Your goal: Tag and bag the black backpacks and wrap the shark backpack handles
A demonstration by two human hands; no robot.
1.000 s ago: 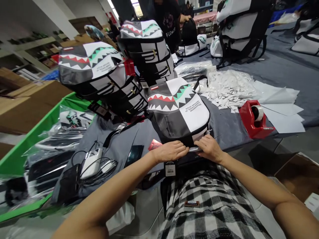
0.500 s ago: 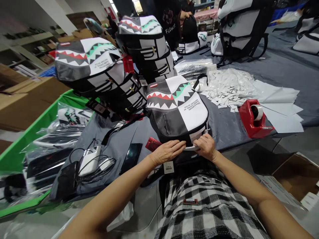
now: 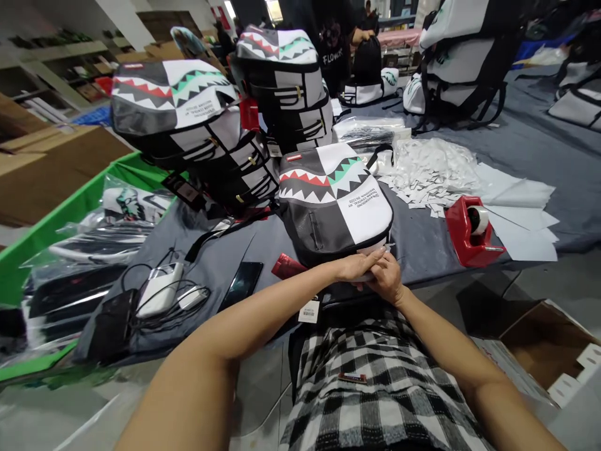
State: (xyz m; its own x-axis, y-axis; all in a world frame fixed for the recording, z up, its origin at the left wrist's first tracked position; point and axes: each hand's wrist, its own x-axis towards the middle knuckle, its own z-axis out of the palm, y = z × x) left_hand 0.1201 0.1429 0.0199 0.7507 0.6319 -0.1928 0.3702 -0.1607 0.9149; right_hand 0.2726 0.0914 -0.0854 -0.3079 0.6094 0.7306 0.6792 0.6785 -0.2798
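A grey, black and white backpack [image 3: 335, 200] lies before me on the table, with red and green zigzag teeth printed on it. At its near edge my left hand [image 3: 359, 266] reaches across and meets my right hand [image 3: 385, 275]. Both hands are closed on the near edge, by its right corner; the exact spot between the fingers is hidden. A white barcode tag [image 3: 309, 311] hangs below the bag, left of my hands. Beside the bag's lower left lies a red tag or packet [image 3: 287, 266].
Stacked backpacks [image 3: 173, 100] rise behind on the left. To the right are a red tape dispenser [image 3: 471, 235], white sheets [image 3: 528, 228] and a heap of white slips [image 3: 429, 169]. A phone [image 3: 243, 283] and a cabled white charger [image 3: 161, 289] lie left. Another person's hand [image 3: 364, 35] holds a black bag.
My left hand has slid right along the backpack's near edge, up against my right hand. The right hand stays at the corner. The view has shifted slightly.
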